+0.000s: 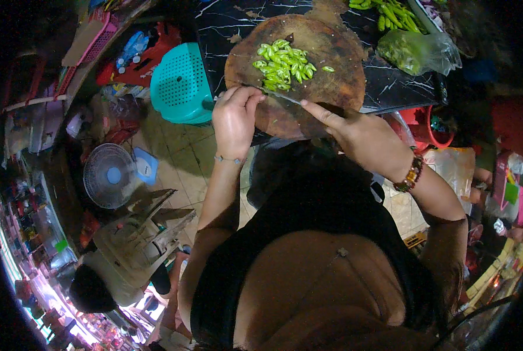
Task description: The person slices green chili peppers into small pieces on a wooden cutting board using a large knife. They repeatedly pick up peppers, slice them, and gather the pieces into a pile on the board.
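Note:
A round wooden chopping board [331,94] lies on a black marbled tabletop. Sliced green chili peppers [283,63] are heaped on its upper middle, with one slice apart to the right. My right hand [358,131] grips a knife, its index finger stretched along the thin blade [285,97]; the handle is hidden in the hand. At the board's left edge, my left hand [237,109] has its fingers bent and pinched together by the knife tip and the lowest slices. Whether a pepper is held between those fingertips is too small to tell.
Whole green chilies [397,16] and a clear plastic bag of green produce [413,52] lie at the table's right. A teal perforated plastic stool [180,83] stands left of the table, near an electric fan [110,175]. A red bucket [439,127] is at the right. Another person [116,272] is at lower left.

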{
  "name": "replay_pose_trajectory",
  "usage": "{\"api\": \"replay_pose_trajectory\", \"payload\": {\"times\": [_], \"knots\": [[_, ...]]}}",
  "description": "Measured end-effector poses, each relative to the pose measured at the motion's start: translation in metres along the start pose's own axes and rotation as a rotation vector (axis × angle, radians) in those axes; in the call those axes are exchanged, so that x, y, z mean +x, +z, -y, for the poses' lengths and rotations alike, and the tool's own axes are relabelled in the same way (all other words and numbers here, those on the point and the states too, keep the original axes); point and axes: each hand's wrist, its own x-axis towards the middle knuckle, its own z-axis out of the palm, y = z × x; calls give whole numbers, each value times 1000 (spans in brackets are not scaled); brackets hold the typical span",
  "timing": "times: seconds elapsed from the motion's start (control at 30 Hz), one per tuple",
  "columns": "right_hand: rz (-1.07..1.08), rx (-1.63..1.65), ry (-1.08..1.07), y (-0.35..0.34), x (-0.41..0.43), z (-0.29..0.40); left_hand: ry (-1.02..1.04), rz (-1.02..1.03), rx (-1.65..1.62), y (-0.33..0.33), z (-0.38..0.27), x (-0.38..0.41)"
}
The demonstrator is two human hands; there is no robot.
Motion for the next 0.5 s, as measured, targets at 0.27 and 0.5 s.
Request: {"api": "replay_pose_trajectory", "payload": {"times": [0.27,0.5], "knots": [[-91,186,-26,16,12,-9,112,26,-5,-5,9,6],[168,128,94,-16,10,7,98,-25,5,2,8,4]]}}
